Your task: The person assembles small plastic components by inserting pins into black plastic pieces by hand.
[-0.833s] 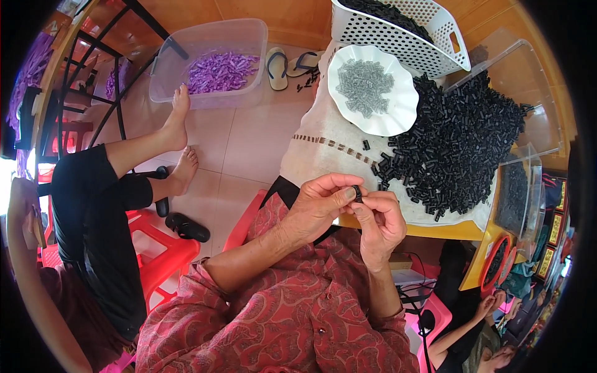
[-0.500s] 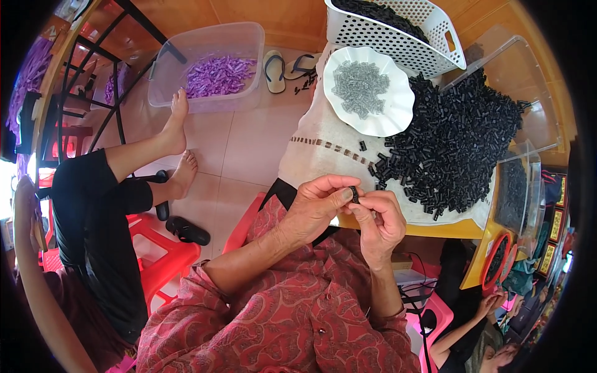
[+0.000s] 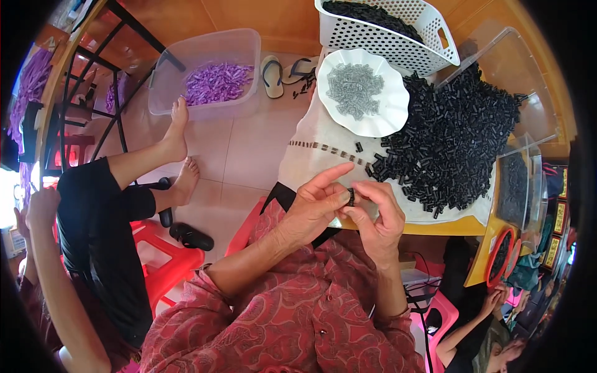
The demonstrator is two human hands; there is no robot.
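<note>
A small black ribbed plastic piece (image 3: 351, 198) is held at the table's near edge, between my two hands. The thumb and bent fingers of my left hand (image 3: 311, 208) pinch it from one side, while that index finger points out past it. From the other side, my right hand (image 3: 380, 221) grips it between thumb and fingertips. Just beyond lies a big pile of similar black pieces (image 3: 454, 146) on a whitish cloth (image 3: 305, 163). A white wavy-rimmed dish (image 3: 396, 115) holds small clear plastic pieces (image 3: 356, 87). One loose black piece (image 3: 359, 147) lies near the dish.
Behind the dish stands a white perforated basket (image 3: 385, 46) of black parts. Clear bins (image 3: 538, 124) line the table's right side. On the floor are a translucent tub (image 3: 249, 102) with purple pieces, sandals (image 3: 272, 78) and a red stool (image 3: 177, 261). Other people sit on both sides.
My left index finger has lifted off the black piece and stretched outward. My right fingers have shifted around the piece. The person at left has raised a hand.
</note>
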